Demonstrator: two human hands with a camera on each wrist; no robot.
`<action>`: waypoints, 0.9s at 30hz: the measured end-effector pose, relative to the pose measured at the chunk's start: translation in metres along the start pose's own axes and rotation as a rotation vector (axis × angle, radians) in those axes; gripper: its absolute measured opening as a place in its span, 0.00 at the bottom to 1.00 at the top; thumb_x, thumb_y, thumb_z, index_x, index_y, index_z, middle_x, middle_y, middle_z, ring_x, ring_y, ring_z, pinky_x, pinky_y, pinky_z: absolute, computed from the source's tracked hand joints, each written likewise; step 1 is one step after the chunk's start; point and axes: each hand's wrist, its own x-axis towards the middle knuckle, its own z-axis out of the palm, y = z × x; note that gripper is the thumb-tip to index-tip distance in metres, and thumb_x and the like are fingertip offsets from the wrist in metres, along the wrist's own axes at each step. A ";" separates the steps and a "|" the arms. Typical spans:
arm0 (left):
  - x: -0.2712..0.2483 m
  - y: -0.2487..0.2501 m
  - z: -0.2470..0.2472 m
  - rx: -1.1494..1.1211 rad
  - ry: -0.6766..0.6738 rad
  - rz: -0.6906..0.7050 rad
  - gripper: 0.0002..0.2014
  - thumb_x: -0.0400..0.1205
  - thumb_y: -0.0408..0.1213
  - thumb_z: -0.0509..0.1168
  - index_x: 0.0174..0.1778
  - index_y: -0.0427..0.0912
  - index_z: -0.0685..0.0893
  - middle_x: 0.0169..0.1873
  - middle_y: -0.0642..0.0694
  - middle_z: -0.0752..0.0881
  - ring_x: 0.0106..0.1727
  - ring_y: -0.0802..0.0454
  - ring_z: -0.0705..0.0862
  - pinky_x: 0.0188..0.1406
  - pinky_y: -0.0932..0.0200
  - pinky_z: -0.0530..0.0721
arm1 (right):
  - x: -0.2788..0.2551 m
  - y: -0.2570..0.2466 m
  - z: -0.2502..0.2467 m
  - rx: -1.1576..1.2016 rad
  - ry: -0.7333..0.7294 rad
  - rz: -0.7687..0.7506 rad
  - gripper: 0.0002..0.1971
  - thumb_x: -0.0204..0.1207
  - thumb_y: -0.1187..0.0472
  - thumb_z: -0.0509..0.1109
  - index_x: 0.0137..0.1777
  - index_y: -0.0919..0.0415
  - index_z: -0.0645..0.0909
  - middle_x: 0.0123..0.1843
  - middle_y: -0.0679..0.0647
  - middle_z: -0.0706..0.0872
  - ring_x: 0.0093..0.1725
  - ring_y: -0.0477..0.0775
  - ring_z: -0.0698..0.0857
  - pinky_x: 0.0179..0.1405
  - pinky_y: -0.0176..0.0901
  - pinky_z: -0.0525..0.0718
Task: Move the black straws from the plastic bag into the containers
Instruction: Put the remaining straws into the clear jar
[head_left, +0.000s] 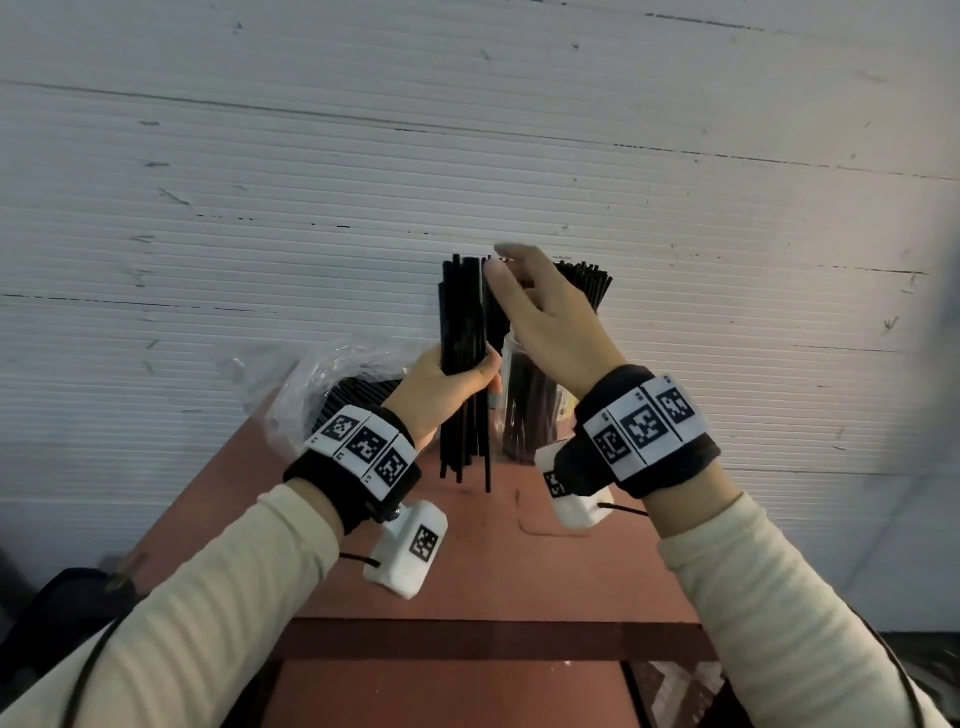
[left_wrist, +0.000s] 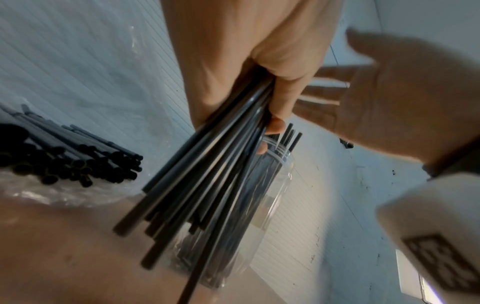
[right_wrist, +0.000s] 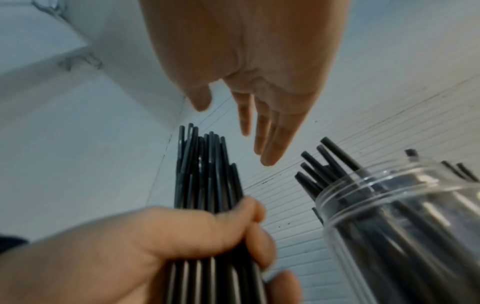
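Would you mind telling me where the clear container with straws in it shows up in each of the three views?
Head: the clear container stands right of centre on the table, partly behind the right hand.
Left wrist: lower middle, behind the bundle of straws.
Right wrist: lower right, rim near the camera.
Shared landmark: the left hand gripping the bundle, just left of the container in all three views.

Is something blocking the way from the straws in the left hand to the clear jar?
Partly, yes. The left hand grips the bunch of straws upright beside the clear jar. The open right hand hovers over the jar's mouth, and straws already in the jar fill much of it.
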 end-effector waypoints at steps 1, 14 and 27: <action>-0.001 -0.003 0.002 0.004 -0.036 -0.023 0.07 0.84 0.33 0.65 0.41 0.37 0.82 0.35 0.44 0.84 0.43 0.51 0.84 0.56 0.61 0.83 | 0.001 -0.003 0.001 0.051 -0.055 -0.020 0.24 0.84 0.44 0.58 0.77 0.50 0.68 0.72 0.49 0.78 0.64 0.45 0.80 0.62 0.36 0.78; 0.000 -0.026 0.013 0.182 -0.301 -0.332 0.22 0.76 0.56 0.71 0.42 0.35 0.85 0.37 0.43 0.86 0.47 0.49 0.84 0.71 0.44 0.77 | -0.013 0.024 0.006 -0.195 -0.054 -0.268 0.29 0.72 0.61 0.76 0.71 0.62 0.72 0.68 0.55 0.70 0.65 0.46 0.73 0.67 0.25 0.68; -0.001 0.014 0.023 0.420 -0.679 -0.042 0.22 0.75 0.57 0.69 0.48 0.39 0.86 0.45 0.40 0.89 0.51 0.48 0.88 0.61 0.44 0.85 | -0.030 0.032 -0.032 0.044 -0.446 -0.006 0.17 0.68 0.54 0.82 0.52 0.62 0.86 0.42 0.47 0.88 0.44 0.46 0.87 0.45 0.37 0.84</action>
